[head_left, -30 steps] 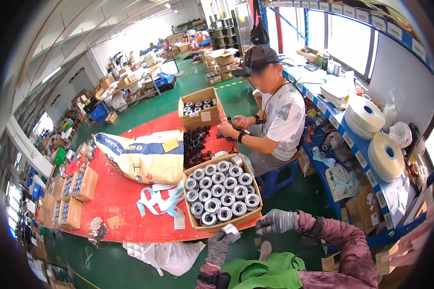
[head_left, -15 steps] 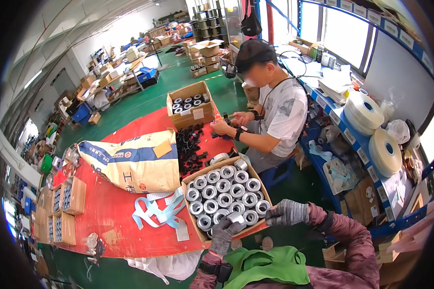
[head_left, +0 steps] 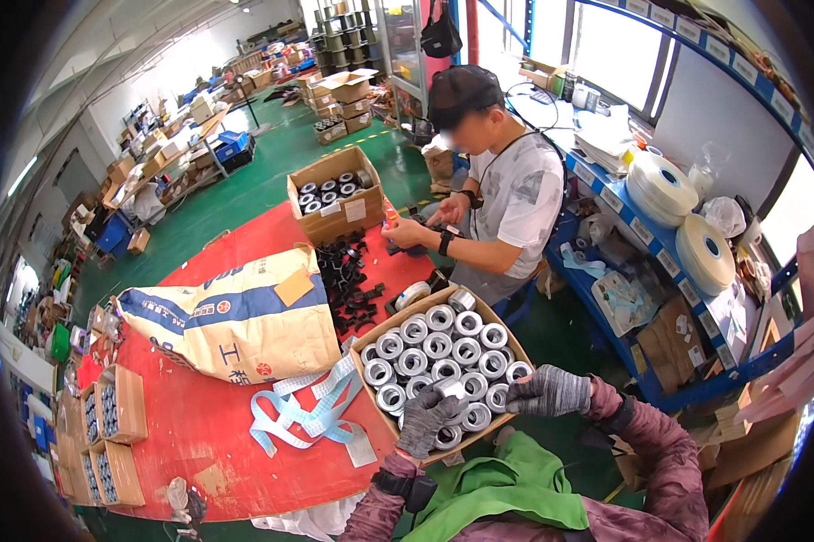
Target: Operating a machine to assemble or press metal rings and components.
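silvery rings, red table, green cloth

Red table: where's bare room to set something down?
Bare tabletop: between the small left cartons and blue strips; beyond the paper sack, left of the far carton. Crowded: the near carton, full of metal rings, and the black parts.

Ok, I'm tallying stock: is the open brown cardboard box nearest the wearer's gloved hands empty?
No, that box holds many silvery, ring-shaped parts, visible beside the grey-gloved left hand.
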{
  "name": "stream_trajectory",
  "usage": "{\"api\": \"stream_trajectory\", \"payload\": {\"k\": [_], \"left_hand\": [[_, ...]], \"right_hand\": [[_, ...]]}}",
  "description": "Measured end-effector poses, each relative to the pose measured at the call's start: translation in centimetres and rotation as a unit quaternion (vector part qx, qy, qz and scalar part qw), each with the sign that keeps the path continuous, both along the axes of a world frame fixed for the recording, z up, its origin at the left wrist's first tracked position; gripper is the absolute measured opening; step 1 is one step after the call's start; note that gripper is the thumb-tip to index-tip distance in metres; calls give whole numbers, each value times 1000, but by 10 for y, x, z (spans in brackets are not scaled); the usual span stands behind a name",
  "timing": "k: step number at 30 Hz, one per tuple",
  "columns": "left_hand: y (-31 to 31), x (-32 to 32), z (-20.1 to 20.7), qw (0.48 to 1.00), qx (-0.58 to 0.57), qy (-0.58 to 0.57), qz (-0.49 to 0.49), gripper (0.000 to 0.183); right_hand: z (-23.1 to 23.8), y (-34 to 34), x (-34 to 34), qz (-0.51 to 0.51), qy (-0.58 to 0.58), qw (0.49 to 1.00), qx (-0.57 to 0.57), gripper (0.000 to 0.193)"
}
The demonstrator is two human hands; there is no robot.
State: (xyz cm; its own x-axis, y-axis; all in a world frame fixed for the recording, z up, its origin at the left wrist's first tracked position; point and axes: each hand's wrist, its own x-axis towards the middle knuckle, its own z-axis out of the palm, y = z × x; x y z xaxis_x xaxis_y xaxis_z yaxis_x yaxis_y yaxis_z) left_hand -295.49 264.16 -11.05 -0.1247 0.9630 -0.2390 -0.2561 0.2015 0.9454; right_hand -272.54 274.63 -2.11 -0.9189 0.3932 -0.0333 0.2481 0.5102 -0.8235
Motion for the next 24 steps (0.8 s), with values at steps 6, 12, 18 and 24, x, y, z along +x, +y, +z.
{"api": "stream_trajectory", "payload": {"k": [6,12,18,24], "left_hand": [[4,-13,2,995,-5,94,-24,14],[7,-28,-9,997,-4,-76,-1,31],[9,-32,3,998,-1,-55,20,28],[8,-31,18,999,22,31,3,29]], "right_hand": [[4,-3,-11,-30,-29,998,-48,14],[-2,12,-35,-21,-83,996,19,16],[0,17,-65,14,-5,997,74,16],[-10,20,-88,38,-115,988,100,18]]}}
